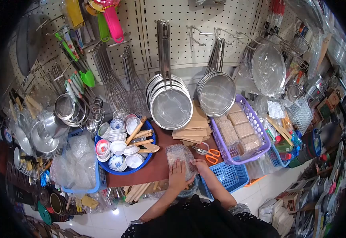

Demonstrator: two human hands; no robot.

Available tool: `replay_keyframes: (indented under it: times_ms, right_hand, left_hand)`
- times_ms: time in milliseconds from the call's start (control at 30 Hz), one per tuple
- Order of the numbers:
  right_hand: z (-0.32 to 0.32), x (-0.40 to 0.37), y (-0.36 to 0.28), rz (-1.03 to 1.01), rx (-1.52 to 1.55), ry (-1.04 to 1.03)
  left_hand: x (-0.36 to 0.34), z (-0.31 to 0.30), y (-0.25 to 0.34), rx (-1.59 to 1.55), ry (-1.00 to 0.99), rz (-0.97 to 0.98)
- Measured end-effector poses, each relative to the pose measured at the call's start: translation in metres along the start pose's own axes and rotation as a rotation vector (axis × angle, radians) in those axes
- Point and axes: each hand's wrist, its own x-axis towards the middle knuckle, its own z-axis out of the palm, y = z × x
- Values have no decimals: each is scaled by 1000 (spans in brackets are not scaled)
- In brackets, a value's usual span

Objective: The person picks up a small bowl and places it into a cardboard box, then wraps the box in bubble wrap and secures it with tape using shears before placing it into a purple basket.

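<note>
Left hand (177, 175) and right hand (201, 166) rest on bubble wrap (179, 154) atop counter (157, 166)

Kitchenware shop: pegboard wall (204, 23) hung with strainers (171, 107), whisks (115, 89); stocked baskets (256, 135).

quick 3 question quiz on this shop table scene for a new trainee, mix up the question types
1. True or false: the left hand and the right hand both touch the clear bubble-wrap bundle on the reddish-brown table.
2. The orange-handled scissors lie: A) in the left hand; B) on the table, between the bundle and the purple plastic basket; C) on top of the bundle.
3. What long-handled items lie across the small ceramic bowls in the round blue plastic basin?

Key: 1 true; 2 B; 3 wooden spoons.
</note>
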Motion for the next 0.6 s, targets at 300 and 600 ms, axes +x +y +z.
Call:
replay_keyframes:
  times_ms: [300,600]
  right_hand:
    - [9,6,4,-86,-251,136]
    - [95,-91,-48,-1154,-1050,532]
  left_hand:
    - [6,11,-9,84,-128,27]
    - [13,-5,-7,314,-367,118]
